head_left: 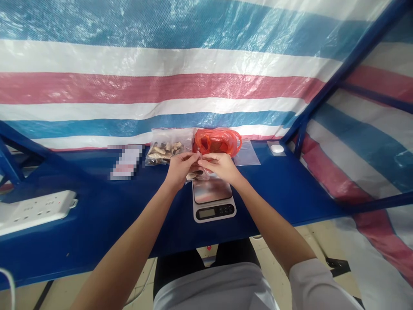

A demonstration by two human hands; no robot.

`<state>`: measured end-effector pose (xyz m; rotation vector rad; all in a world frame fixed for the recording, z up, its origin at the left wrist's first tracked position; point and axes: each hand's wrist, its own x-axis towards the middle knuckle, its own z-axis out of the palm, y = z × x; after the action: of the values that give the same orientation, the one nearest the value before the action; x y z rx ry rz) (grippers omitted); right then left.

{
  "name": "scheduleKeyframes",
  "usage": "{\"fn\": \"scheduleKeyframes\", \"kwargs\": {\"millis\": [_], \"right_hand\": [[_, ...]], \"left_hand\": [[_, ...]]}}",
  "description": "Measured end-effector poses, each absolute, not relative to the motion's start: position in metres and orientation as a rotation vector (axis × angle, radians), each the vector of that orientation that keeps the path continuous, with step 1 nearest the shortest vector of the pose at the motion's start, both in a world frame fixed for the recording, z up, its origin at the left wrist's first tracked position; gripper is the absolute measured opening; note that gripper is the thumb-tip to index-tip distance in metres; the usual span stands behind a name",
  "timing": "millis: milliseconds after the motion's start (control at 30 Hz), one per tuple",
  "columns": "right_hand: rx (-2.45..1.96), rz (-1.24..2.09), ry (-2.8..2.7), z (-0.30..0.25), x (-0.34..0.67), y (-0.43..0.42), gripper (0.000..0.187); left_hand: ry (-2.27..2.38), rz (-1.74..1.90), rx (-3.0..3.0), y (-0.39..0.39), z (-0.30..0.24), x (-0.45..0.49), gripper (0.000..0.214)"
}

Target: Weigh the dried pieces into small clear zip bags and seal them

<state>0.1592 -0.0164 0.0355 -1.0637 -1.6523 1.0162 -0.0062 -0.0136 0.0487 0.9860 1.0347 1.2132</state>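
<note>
My left hand (pixel 181 168) and my right hand (pixel 222 167) meet above the back of a kitchen scale (pixel 213 193). Both pinch the top of a small clear plastic bag (pixel 202 173) between thumb and fingers. Pale and dark dried slices, perhaps mushrooms, show in its lower part; my fingers hide the rest. Behind my left hand lies a larger clear bag (pixel 166 148) of similar dried slices. A red plastic carrier bag (pixel 217 142) sits just behind my right hand. The scale's display looks blank.
Flat clear bags (pixel 248 154) lie right of the red bag. A small clear packet with a round white item (pixel 276 149) is farther right. A blurred-out card (pixel 127 162) and a white power strip (pixel 41 209) are at left. Striped sheeting (pixel 161 88) and blue frame bars (pixel 322 101) enclose the blue table (pixel 106 215).
</note>
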Motion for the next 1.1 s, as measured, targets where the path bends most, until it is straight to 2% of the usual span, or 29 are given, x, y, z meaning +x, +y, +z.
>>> {"fn": "scheduleKeyframes", "kwargs": {"millis": [267, 500, 733, 967, 1100], "right_hand": [[-1.181, 0.998, -1.696, 0.039, 0.164, -0.016, 0.020], [-1.224, 0.804, -1.777, 0.040, 0.164, -0.015, 0.016], [-1.265, 0.793, -1.752, 0.040, 0.168, -0.013, 0.016], [-1.535, 0.411, -1.932, 0.055, 0.171, -0.016, 0.012], [-1.453, 0.517, -1.891, 0.054, 0.169, -0.015, 0.013]], "left_hand": [[1.050, 1.181, 1.061, -0.017, 0.047, -0.004, 0.041], [1.096, 1.083, 1.070, -0.017, 0.049, -0.004, 0.042], [1.149, 1.032, 1.134, -0.012, 0.050, -0.013, 0.033], [1.445, 0.981, 1.871, -0.011, 0.060, -0.024, 0.020], [1.446, 1.019, 1.826, -0.009, 0.059, -0.023, 0.020]]}}
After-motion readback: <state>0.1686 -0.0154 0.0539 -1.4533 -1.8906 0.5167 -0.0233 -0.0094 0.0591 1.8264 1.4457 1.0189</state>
